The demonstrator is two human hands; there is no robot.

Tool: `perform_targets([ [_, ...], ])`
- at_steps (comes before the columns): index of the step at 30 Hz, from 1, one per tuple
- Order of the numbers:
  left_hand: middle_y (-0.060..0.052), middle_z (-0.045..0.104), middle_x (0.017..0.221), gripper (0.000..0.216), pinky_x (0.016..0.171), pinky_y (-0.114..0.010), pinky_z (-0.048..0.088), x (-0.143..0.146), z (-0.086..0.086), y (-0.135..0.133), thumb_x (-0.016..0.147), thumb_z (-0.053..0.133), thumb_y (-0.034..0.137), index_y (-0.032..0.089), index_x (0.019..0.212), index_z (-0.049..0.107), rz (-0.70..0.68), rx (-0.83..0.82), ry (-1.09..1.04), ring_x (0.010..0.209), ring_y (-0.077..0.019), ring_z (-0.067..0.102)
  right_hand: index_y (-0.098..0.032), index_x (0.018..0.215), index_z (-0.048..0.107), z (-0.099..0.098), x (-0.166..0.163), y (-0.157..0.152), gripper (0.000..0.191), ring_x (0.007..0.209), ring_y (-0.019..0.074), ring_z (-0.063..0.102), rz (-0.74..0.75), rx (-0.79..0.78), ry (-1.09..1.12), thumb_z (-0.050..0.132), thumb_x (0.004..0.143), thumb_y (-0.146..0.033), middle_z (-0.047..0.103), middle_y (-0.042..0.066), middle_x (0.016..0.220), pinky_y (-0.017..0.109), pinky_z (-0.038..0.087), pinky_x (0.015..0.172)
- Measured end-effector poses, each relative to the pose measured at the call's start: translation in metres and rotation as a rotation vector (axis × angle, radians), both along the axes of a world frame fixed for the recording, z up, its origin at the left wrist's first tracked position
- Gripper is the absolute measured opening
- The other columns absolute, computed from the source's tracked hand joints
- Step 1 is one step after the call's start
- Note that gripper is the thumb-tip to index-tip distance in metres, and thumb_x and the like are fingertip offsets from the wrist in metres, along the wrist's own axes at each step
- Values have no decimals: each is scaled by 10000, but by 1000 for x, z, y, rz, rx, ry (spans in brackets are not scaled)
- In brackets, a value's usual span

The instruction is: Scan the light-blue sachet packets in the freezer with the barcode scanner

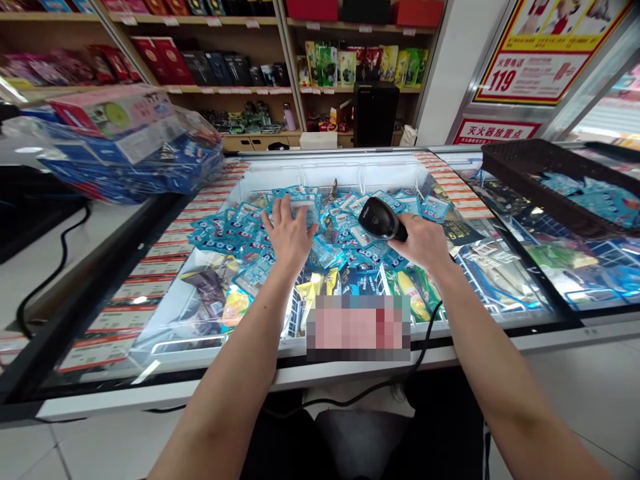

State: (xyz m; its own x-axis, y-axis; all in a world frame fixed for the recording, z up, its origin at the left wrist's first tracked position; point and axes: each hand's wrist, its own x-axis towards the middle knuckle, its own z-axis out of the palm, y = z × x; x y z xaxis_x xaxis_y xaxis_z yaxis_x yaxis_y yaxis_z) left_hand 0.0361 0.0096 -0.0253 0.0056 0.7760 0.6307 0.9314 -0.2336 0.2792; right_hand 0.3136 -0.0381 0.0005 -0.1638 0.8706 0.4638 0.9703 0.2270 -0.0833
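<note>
A heap of small blue snack packets (240, 230) lies on the glass lid of a chest freezer (165, 313). My left hand (287, 237) rests flat on the heap with fingers spread, its fingertips on one packet (305, 210). My right hand (425, 243) grips a black handheld barcode scanner (380, 219), its head pointing left and down at the packets. The scanner's black cable (400, 383) drops over the freezer's front edge.
A plastic-wrapped stack of blue and pink boxes (125, 143) sits at the left on the counter. A dark plastic basket (555, 183) with more blue packets stands at the right on the freezer. Shelves of goods (225, 67) line the back wall. A black cord (55, 263) trails at left.
</note>
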Motion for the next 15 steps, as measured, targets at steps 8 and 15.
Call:
perform_targets([
  [8,-46,458,1419,315,1117,-526,166,1,-3,6,884,432,217,291,1112,636,-204,-56,134,1351,-268,340,-171,983,621,1,4,1,293,787,256,627,-20,-18,-23,590,760,-358,687,93,920,312,393,643],
  [15,-78,650,1152,326,1029,-437,327,-1,-17,17,885,427,234,264,1120,650,-327,-179,200,1115,-239,559,-180,965,623,3,9,2,292,796,264,627,-54,-50,-27,609,751,-379,690,89,906,319,403,646],
])
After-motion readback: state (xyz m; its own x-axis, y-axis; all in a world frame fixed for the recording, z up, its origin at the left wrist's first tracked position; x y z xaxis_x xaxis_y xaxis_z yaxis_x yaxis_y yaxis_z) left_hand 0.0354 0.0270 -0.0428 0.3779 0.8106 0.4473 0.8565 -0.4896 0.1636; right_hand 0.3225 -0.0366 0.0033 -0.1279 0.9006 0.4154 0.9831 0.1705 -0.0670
